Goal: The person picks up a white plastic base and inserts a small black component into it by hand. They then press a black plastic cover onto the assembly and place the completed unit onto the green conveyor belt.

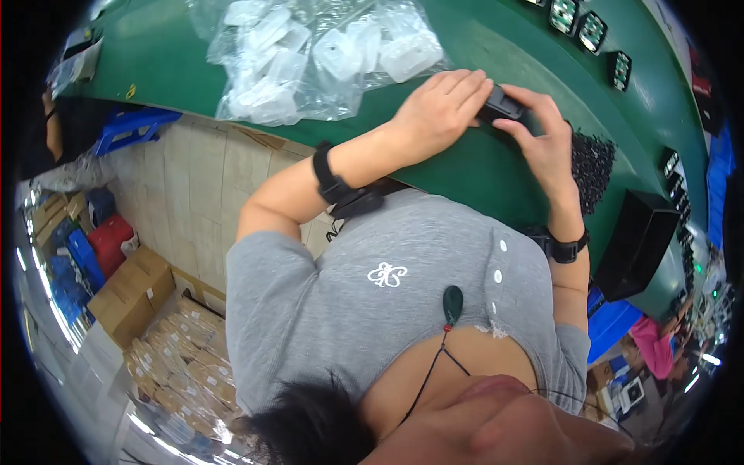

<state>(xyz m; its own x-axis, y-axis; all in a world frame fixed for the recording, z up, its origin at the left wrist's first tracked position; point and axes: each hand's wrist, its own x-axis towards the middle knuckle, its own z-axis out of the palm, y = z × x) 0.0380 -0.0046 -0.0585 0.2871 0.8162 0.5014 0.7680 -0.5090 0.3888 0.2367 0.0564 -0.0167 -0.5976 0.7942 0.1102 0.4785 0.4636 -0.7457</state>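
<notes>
A small black plastic case (pixel 501 105) is held just above the green table. My right hand (pixel 546 136) grips it from the right, with thumb and forefinger on its sides. Against its left end is my left hand (pixel 446 108), fingers pressed together and bent over it; the fingertips are partly hidden. Beside my right hand lies a pile of tiny black parts (pixel 593 167). To the left of my left hand, clear plastic bags (pixel 287 66) hold several translucent white plastic pieces (pixel 341 53).
Black housings with green circuit boards (pixel 593 31) stand along the table's far right. A tall black box (pixel 637 244) stands right of my right forearm. Cardboard boxes (pixel 133 294) and a blue stool (pixel 136 128) are on the floor at left. Other people sit at both sides.
</notes>
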